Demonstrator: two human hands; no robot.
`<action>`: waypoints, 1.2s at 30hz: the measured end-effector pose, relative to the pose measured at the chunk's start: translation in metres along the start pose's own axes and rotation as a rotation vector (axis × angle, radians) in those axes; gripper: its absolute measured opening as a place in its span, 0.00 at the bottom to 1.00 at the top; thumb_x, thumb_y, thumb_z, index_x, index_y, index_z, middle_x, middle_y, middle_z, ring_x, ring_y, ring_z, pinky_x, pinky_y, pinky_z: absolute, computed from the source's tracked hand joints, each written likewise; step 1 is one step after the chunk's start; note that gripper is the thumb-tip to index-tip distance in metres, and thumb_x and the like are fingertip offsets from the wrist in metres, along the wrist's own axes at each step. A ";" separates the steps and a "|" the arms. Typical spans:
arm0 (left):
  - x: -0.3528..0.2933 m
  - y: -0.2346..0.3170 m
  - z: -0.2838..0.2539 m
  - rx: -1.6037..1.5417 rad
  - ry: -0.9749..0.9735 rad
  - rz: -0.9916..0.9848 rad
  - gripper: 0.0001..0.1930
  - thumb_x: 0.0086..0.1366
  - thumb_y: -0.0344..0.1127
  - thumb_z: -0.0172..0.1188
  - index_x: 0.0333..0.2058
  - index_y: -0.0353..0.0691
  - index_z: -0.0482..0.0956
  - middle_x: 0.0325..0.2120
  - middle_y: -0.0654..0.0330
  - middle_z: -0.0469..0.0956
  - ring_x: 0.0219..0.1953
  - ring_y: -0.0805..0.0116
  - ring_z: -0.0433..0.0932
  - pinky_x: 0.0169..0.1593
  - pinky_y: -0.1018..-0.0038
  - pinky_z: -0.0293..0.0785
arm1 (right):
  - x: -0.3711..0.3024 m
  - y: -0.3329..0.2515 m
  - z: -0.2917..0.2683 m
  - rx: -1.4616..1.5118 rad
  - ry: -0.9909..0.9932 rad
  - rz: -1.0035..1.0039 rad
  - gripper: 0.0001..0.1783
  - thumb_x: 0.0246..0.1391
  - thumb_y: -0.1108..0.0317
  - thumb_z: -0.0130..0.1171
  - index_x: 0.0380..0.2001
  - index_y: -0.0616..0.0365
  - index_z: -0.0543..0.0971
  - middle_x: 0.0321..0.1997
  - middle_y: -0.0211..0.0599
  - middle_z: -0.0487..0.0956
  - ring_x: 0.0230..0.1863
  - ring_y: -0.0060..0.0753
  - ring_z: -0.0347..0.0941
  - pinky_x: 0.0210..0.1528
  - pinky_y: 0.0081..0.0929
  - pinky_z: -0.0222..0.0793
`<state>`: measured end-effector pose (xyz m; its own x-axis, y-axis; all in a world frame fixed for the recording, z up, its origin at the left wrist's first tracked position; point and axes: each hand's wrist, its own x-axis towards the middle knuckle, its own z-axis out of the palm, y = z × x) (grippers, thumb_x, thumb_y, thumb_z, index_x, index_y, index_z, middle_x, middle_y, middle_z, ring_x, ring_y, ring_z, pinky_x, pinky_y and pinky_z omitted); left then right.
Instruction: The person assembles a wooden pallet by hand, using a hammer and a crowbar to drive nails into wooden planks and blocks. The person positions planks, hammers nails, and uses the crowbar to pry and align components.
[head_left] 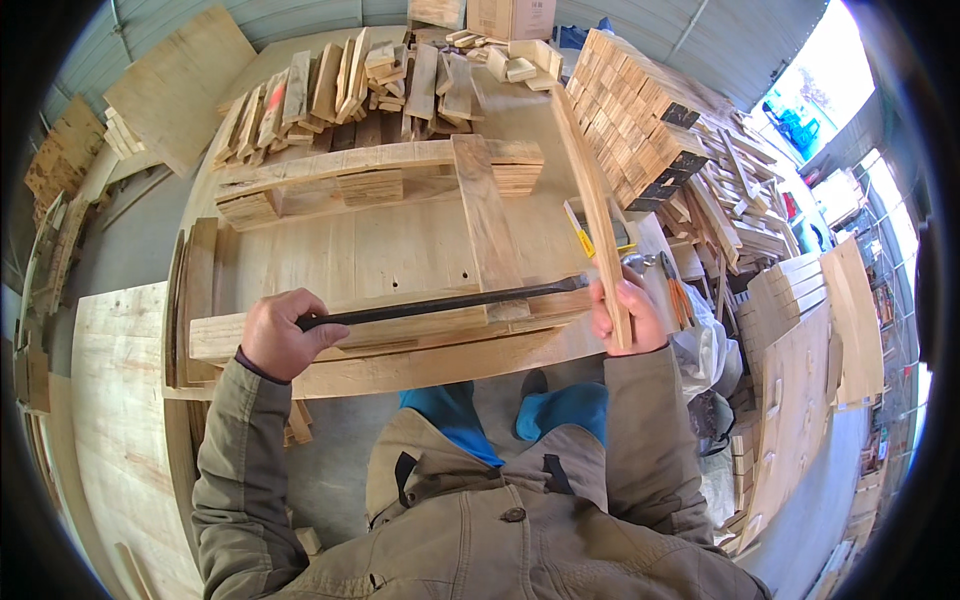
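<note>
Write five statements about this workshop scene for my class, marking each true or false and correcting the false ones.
1. The left hand grips a long dark bar. True.
2. The right hand holds a hammer. False: the right hand holds a wooden strip.
3. Loose wood pieces lie toward the table's far side. True.
4. The sleeves are bright red. False: the sleeves are brownish olive.
5. A cardboard box shows near the picture's top. True.

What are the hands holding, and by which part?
The left hand grips the black bar by its left end; the right hand grips a wooden slat near its lower end.
</note>
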<state>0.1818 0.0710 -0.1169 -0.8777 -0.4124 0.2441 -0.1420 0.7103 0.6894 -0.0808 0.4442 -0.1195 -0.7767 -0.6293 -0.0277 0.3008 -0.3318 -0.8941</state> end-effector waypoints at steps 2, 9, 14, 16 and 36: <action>-0.001 -0.001 0.002 -0.028 0.029 -0.028 0.14 0.52 0.37 0.78 0.26 0.35 0.82 0.18 0.56 0.79 0.20 0.67 0.77 0.27 0.71 0.73 | -0.002 0.005 0.018 0.068 -0.084 0.054 0.33 0.60 0.59 0.61 0.64 0.66 0.70 0.39 0.38 0.79 0.22 0.23 0.70 0.22 0.23 0.67; 0.002 -0.007 0.008 -0.120 0.203 0.004 0.13 0.60 0.37 0.74 0.27 0.33 0.82 0.19 0.56 0.80 0.21 0.70 0.77 0.27 0.72 0.73 | 0.005 0.031 0.093 -0.382 -0.146 0.176 0.42 0.49 0.61 0.73 0.62 0.73 0.69 0.49 0.36 0.79 0.48 0.23 0.74 0.51 0.24 0.72; 0.000 -0.013 0.008 -0.226 0.261 0.021 0.19 0.69 0.46 0.67 0.33 0.31 0.83 0.20 0.58 0.78 0.24 0.71 0.75 0.30 0.72 0.72 | 0.009 0.062 0.140 -0.608 -0.249 -0.055 0.46 0.44 0.60 0.79 0.61 0.73 0.69 0.52 0.45 0.79 0.53 0.35 0.77 0.57 0.31 0.73; 0.001 -0.015 0.007 -0.321 0.268 0.017 0.21 0.70 0.49 0.65 0.34 0.31 0.83 0.20 0.59 0.77 0.25 0.72 0.74 0.31 0.73 0.72 | 0.009 0.071 0.156 -0.828 -0.283 -0.211 0.47 0.42 0.61 0.80 0.62 0.72 0.68 0.53 0.47 0.79 0.54 0.35 0.76 0.58 0.32 0.72; 0.003 -0.016 0.006 -0.774 0.356 -0.291 0.18 0.74 0.41 0.60 0.41 0.25 0.82 0.28 0.66 0.79 0.29 0.81 0.72 0.31 0.80 0.68 | 0.027 0.086 0.177 -1.348 -0.435 -0.711 0.35 0.44 0.66 0.74 0.57 0.60 0.75 0.48 0.46 0.81 0.51 0.52 0.77 0.61 0.45 0.66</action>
<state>0.1783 0.0616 -0.1309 -0.6432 -0.7596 0.0965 0.1246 0.0205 0.9920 0.0224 0.2745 -0.1183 -0.2566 -0.8471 0.4653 -0.9150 0.0580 -0.3992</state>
